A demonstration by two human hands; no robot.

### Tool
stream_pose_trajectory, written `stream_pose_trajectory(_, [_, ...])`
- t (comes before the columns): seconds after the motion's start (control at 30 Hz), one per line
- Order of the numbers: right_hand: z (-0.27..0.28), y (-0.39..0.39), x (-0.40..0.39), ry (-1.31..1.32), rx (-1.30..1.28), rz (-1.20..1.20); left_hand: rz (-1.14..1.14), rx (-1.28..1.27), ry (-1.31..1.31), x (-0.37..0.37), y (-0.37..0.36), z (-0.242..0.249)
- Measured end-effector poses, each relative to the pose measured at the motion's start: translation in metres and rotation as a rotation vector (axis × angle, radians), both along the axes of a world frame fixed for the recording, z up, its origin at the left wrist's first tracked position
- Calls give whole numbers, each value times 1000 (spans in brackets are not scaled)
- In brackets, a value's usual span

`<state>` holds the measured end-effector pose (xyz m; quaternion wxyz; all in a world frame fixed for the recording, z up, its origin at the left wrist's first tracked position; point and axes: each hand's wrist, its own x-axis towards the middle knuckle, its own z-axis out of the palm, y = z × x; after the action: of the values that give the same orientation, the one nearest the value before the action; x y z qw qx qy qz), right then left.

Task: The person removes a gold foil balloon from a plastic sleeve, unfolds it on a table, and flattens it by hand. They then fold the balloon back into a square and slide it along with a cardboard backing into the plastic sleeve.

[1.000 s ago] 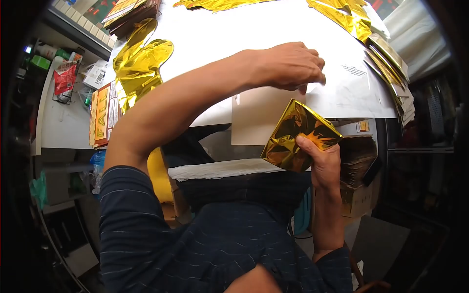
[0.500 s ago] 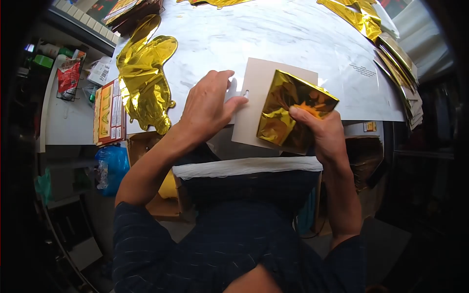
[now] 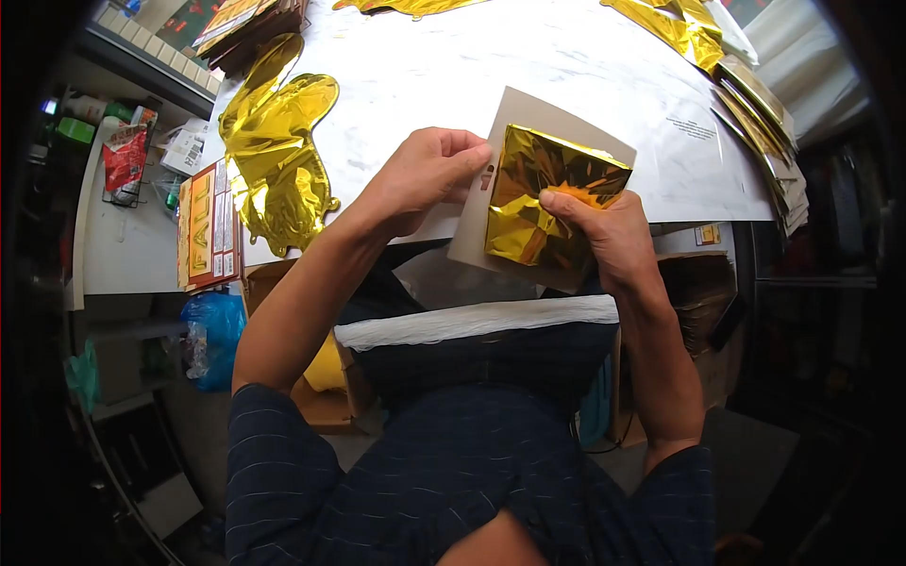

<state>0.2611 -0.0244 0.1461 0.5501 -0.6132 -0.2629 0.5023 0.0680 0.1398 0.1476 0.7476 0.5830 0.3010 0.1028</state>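
My right hand grips a folded gold foil balloon together with a grey-beige cardboard card behind it. The thumb presses on the creased foil; the other fingers are hidden behind the card. At the card's left edge, beside a small hang hole, my left hand is closed, with its thumb and fingertips on that edge. The card is tilted and held above the table's near edge. A flat gold foil balloon lies on the table to the left of my left hand.
A white marbled table spans the front. Printed cards lie at its left edge, with another stack behind. More gold foil and a stack of cards are at right. A blue plastic bag is lower left.
My left hand has moved right and up to the card's edge, its fingers closing there. The card and folded foil balloon have shifted slightly up and tilted in my right hand.
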Motion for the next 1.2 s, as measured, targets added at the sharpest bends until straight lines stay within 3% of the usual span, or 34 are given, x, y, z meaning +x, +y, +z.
stream_pose_trajectory(0.13, [3, 3, 4, 19, 86, -39, -5, 7, 14, 6, -6, 2])
stream_pose_trajectory(0.2, [-5, 1, 6, 36, 56, -51, 170, -42, 9, 12, -15, 4])
stream_pose_trajectory(0.43, [-10, -1, 4, 80, 59, -89, 120, -152, -33, 11, -13, 0])
stream_pose_trajectory(0.5, [-10, -1, 5, 87, 71, -80, 126, -20, 63, 18, -24, 16])
stream_pose_trajectory(0.6, [-10, -1, 3, 88, 66, -93, 122, 77, 16, 23, -27, 2])
stream_pose_trajectory(0.73, [-9, -2, 1, 107, 80, -123, 127, 86, 18, 30, -28, 0])
stream_pose_trajectory(0.93, [-14, -17, 12, 15, 13, -67, 134, 74, 41, 35, -30, 2])
stream_pose_trajectory(1.0, [-8, -28, 18, -17, -139, 12, 150, 55, 71, 32, -30, 6])
stream_pose_trajectory(1.2, [-4, -72, 28, 13, -149, -28, 59, -45, 6, 40, -40, 7])
